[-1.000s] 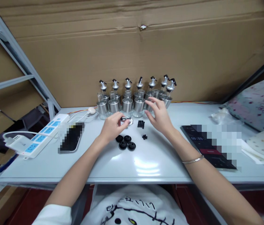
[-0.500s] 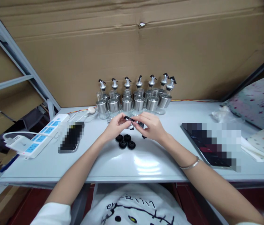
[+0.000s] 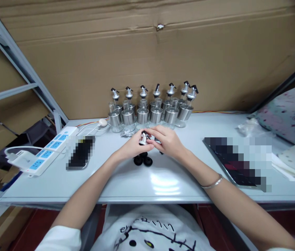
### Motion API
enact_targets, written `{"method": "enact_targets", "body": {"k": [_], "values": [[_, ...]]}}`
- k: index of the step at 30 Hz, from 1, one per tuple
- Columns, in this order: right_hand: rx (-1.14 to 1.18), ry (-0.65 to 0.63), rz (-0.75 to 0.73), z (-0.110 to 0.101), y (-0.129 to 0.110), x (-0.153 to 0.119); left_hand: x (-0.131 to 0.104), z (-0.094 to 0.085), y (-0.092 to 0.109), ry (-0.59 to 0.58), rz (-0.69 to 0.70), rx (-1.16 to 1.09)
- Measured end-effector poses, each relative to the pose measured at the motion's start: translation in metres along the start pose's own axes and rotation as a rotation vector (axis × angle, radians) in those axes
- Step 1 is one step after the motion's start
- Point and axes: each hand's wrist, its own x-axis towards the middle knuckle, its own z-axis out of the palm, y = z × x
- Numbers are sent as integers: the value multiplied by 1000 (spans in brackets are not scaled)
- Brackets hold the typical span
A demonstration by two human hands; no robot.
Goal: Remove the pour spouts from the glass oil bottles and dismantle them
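Between my hands is a silver bottle pourer (image 3: 143, 139) with a black flip lever, held roughly upright. My left hand (image 3: 131, 146) grips it from the left, thumb stretched across the front. From the other side my right hand (image 3: 168, 142) closes its fingertips on the lever end, partly hiding it. Just below lie several round black stoppers (image 3: 148, 161), some covered by my left hand. Small dark and silver parts show in part behind my right fingers. Beyond my hands stand glass bottles with steel sleeves (image 3: 142, 116); the front ones are uncapped, those behind carry pourers (image 3: 157, 90).
At the left are a white power strip (image 3: 50, 150) with a plugged-in charger and a phone (image 3: 81, 153). A tablet (image 3: 231, 162) lies at the right, near a clear plastic bag (image 3: 252, 128) and patterned cloth. A cardboard wall (image 3: 90, 69) stands behind the table.
The pourer has turned from a slanted to a more upright pose between my hands. My left hand has shifted slightly right and now covers part of the black stoppers.
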Motion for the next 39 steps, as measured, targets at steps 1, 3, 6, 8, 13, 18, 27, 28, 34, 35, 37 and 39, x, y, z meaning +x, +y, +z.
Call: {"method": "enact_targets", "body": {"k": [1,3,6,8,13,18,27,28,34,35,37,39], "values": [[-30,-19,-5,0,-1,0,0,0,1,-2,-17,1],[-76,-34,-34,1,-3,1,-1,0,2,-9,-54,-11],[-63,8,-17,0,-3,0,-3,0,1,-94,-68,-4],[-11,85,73,-2,0,-1,-6,1,1,-221,-82,58],[65,191,289,-12,16,-2,-8,2,1,-178,-8,81],[52,-30,502,-17,39,-5,-1,-8,-5,126,100,66],[-133,-626,921,-25,60,-16,0,-10,-5,244,146,34],[-143,-671,931,-25,61,-17,0,-10,-5,245,146,36],[-99,-960,969,-24,59,-20,0,-10,-5,233,154,-8],[-117,-964,955,-24,59,-20,1,-10,-5,236,154,-9],[-132,-967,937,-24,58,-20,0,-10,-4,240,153,-8],[-100,-968,951,-23,58,-19,0,-10,-4,241,155,-6]]}}
